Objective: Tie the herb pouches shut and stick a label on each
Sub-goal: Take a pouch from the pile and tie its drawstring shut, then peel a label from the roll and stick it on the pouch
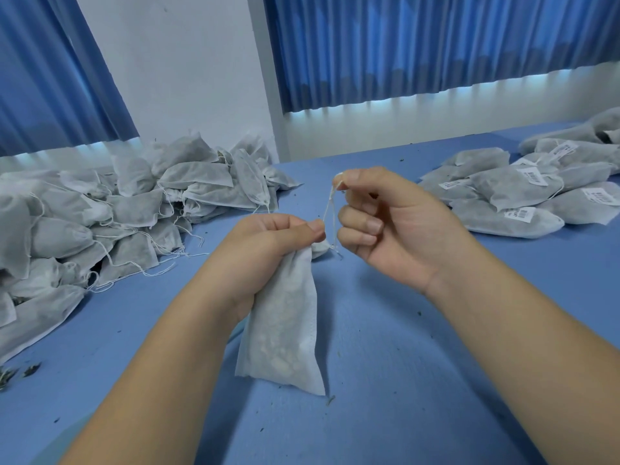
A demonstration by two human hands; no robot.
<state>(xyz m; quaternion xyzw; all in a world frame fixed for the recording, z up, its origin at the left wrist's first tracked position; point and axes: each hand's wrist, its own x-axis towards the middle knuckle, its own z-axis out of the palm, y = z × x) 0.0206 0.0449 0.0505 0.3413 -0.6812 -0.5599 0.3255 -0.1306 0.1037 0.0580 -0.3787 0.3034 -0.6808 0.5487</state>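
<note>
Pinching string (330,209), right hand (397,228) hangs above pouch (285,327) in left hand (268,251).

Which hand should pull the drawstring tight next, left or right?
Right. The right hand pinches the drawstring above the pouch and is free to pull. The left hand grips the pouch neck, so it likely serves better as the anchor.
</note>
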